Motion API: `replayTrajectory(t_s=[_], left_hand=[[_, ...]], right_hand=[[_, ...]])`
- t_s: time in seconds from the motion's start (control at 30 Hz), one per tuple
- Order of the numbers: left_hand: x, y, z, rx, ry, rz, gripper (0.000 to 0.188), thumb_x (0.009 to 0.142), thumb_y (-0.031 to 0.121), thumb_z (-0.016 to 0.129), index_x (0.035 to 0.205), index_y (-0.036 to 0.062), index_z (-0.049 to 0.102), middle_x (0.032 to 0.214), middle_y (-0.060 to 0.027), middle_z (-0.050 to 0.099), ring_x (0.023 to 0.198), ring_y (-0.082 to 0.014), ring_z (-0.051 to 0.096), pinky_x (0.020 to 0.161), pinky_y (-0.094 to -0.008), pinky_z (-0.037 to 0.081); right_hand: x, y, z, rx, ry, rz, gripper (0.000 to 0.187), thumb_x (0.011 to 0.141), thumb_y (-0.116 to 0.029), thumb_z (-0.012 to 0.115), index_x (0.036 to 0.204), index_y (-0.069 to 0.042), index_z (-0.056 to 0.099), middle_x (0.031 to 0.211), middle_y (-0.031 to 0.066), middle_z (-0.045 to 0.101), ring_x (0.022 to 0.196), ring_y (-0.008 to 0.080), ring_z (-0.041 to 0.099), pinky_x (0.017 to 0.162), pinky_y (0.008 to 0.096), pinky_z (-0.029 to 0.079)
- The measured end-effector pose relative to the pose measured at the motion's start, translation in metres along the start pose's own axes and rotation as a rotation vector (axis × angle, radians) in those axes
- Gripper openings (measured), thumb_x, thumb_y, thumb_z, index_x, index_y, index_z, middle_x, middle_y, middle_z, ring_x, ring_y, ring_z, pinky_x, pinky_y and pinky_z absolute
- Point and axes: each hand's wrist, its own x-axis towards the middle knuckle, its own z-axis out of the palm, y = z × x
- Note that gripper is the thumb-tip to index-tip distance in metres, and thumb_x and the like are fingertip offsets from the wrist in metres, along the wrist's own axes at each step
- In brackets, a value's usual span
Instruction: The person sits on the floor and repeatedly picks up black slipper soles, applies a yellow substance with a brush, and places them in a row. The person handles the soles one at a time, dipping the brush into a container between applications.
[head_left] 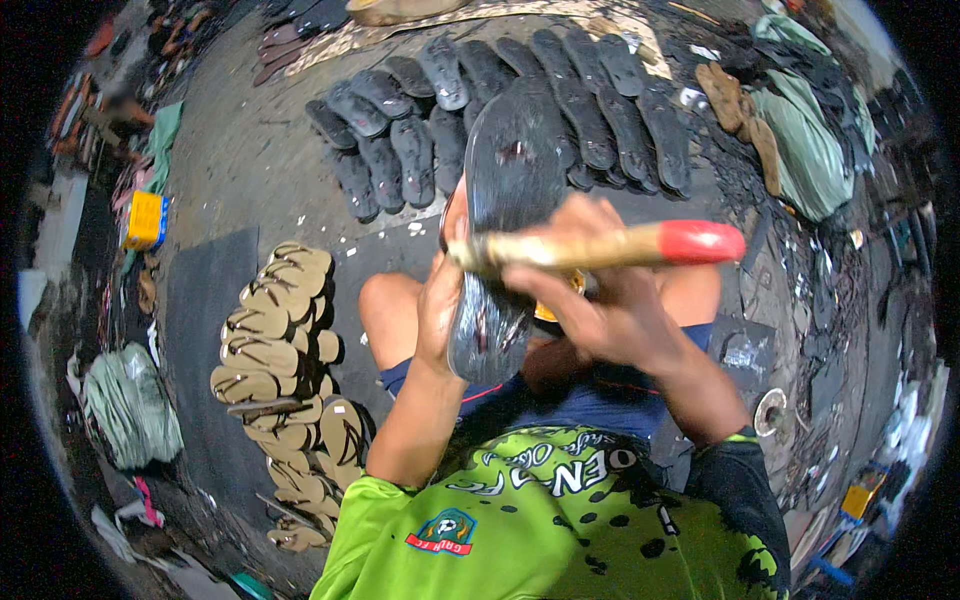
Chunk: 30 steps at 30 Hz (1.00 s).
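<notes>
Upright in front of me is a black sandal sole (515,165), its face dark and shiny. My left hand (437,315) is closed on its left edge, with the fingers mostly hidden behind it. My right hand (620,305), blurred by motion, grips a brush (600,247) with a pale wooden handle and a red end. The brush lies across the sole, its pale tip near the left edge; bristles cannot be made out. Below the right hand, between my legs, part of a yellow container (550,308) shows.
Rows of black soles (415,160) lie on the floor ahead. Finished-looking tan flip-flops (265,320) are stacked at left beside a dark mat (205,300). A yellow tin (146,220), a pale green sack (130,405), another green sack (800,140) and scraps lie around.
</notes>
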Motion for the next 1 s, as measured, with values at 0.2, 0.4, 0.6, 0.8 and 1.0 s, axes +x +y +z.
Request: replayTrajectory(t_s=[0.2,0.4,0.6,0.8,1.0], left_hand=[[-0.023,-0.001,0.011,0.13,0.157,-0.067,0.049,0.103,0.023,0.042,0.147,0.0041,0.03,0.14,-0.0119,0.046,0.123,-0.0208,0.05,0.105,-0.0376,0.042],[-0.01,0.008,-0.026,0.052,0.147,-0.106,0.042,0.104,0.027,0.041,0.137,0.0027,0.042,0.127,-0.0102,0.055,0.109,-0.02,0.057,0.095,-0.0353,0.048],[-0.005,0.013,-0.066,0.167,0.406,0.032,0.04,0.104,0.031,0.04,0.128,0.0013,0.053,0.114,-0.0084,0.064,0.095,-0.0193,0.064,0.084,-0.0331,0.054],[0.062,0.002,-0.081,0.451,0.515,0.07,0.039,0.102,0.033,0.046,0.127,0.0044,0.055,0.114,-0.0116,0.066,0.094,-0.0237,0.067,0.083,-0.0385,0.055],[0.178,-0.039,-0.192,0.326,0.693,-0.093,0.045,0.101,0.038,0.047,0.122,-0.0001,0.055,0.115,-0.0127,0.065,0.099,-0.0264,0.066,0.088,-0.0417,0.053]], right_hand=[[0.057,0.055,-0.026,-0.136,0.163,0.063,0.022,0.081,-0.024,0.075,0.094,-0.006,0.074,0.086,0.0143,0.071,0.077,0.027,0.068,0.069,0.0356,0.049],[0.075,0.065,-0.066,-0.22,-0.042,-0.354,0.017,0.084,-0.007,0.07,0.101,-0.006,0.071,0.093,0.0055,0.068,0.089,0.018,0.064,0.079,0.0301,0.049],[0.026,0.093,-0.009,-0.238,-0.2,-0.406,0.017,0.069,-0.025,0.072,0.084,-0.023,0.065,0.073,-0.0026,0.054,0.063,0.0172,0.053,0.056,0.0356,0.037],[-0.075,0.075,0.03,0.12,-0.308,0.035,0.03,0.081,-0.017,0.07,0.111,-0.014,0.067,0.092,0.0017,0.068,0.082,0.0174,0.06,0.071,0.0346,0.039],[-0.086,0.09,-0.037,0.014,0.098,0.463,0.024,0.087,-0.012,0.064,0.106,0.003,0.06,0.099,0.01,0.059,0.086,0.0186,0.058,0.077,0.03,0.049]])
